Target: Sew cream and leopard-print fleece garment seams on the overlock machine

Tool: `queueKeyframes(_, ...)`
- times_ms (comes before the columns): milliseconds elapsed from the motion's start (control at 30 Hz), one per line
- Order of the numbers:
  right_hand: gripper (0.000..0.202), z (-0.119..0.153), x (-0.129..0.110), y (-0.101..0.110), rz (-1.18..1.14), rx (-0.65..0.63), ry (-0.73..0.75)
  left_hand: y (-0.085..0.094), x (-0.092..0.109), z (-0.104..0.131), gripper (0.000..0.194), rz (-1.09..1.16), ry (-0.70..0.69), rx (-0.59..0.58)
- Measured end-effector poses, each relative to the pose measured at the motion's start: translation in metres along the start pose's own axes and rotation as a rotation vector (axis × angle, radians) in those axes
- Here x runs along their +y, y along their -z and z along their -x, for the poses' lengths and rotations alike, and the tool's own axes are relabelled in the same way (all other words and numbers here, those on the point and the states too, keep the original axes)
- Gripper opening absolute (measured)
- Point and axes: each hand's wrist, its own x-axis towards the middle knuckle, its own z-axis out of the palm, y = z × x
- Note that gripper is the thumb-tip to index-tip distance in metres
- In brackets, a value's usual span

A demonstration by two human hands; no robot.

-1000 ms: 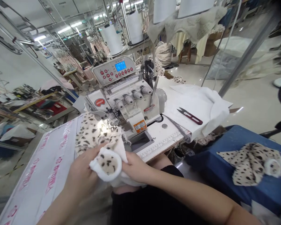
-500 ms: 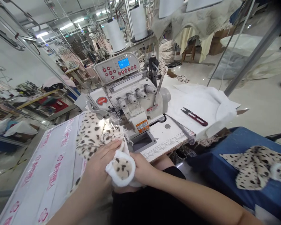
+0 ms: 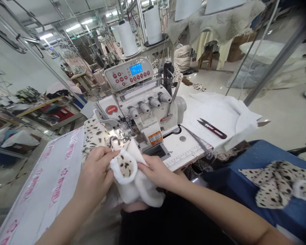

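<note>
Head camera, nearest first: both forearms come in from the near edge over a dark lap and meet at the near edge of the work table [image 3: 53, 177], which is covered in clear film with pink print. The left hand [image 3: 95, 175] is curled, its thumb and fingertips pinched on the left side of a spotted fleece piece [image 3: 124, 166], a rolled white cuff with a leopard-print centre. The right hand [image 3: 155, 172] grips the same piece from the right, fingers closed on the white fleece, which hangs off the table edge toward the lap. The piece lies at the near front of the sewing machine, and its printed fabric runs left and farther away under the lit presser-foot area.

Just beyond stands the overlock machine [image 3: 142, 112], white, with four tension knobs and an orange label on its front. Its control panel [image 3: 131, 73] sits above, red buttons around a blue screen. To the right, red-handled thread snips [image 3: 213, 128] lie on a white cloth [image 3: 224, 112]. Near right, another spotted piece [image 3: 275, 185] rests on a blue bin [image 3: 244, 163]. Farther back, white thread cones [image 3: 127, 37] stand on the rack.
</note>
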Motion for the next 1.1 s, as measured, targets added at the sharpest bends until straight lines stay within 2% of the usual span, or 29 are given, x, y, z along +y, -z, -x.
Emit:
queueKeyframes(133,0.017,0.010,-0.007,0.002,-0.005,0.028,-0.007,0.008,0.012,0.018,0.019,-0.047,0.049,-0.056)
queueKeyframes(300,0.020,0.016,-0.011,0.002,-0.112,0.023,-0.058,0.014,0.003,0.029,0.018,-0.271,0.047,0.058)
queueKeyframes(367,0.021,0.015,-0.012,0.000,-0.155,0.020,-0.095,0.017,0.002,0.026,0.019,-0.217,0.108,0.047)
queueKeyframes(500,0.028,0.006,-0.013,-0.013,-0.254,0.036,-0.161,0.015,0.011,0.016,0.018,0.071,0.313,-0.030)
queueKeyframes(567,0.026,0.002,-0.013,-0.023,-0.295,0.046,-0.175,0.010,0.017,0.014,0.028,0.045,0.318,-0.018)
queueKeyframes(600,0.025,0.000,-0.013,-0.029,-0.307,0.052,-0.181,0.007,0.018,0.013,0.030,0.011,0.280,-0.011)
queueKeyframes(667,0.022,-0.001,-0.011,-0.039,-0.323,0.058,-0.186,0.002,0.019,0.011,0.022,-0.043,0.163,-0.014)
queueKeyframes(767,0.018,0.001,-0.008,-0.047,-0.340,0.053,-0.148,-0.002,0.018,0.006,0.014,-0.134,-0.070,-0.026)
queueKeyframes(867,0.024,0.008,-0.005,-0.045,-0.293,0.032,-0.108,-0.002,0.021,-0.003,0.019,-0.274,-0.350,0.005)
queueKeyframes(933,0.026,0.013,-0.006,-0.039,-0.252,0.007,-0.121,-0.001,0.024,-0.009,0.020,-0.362,-0.486,0.011)
queueKeyframes(1100,0.024,0.023,-0.007,-0.026,-0.185,-0.046,-0.185,-0.001,0.025,-0.012,0.024,-0.395,-0.585,-0.030)
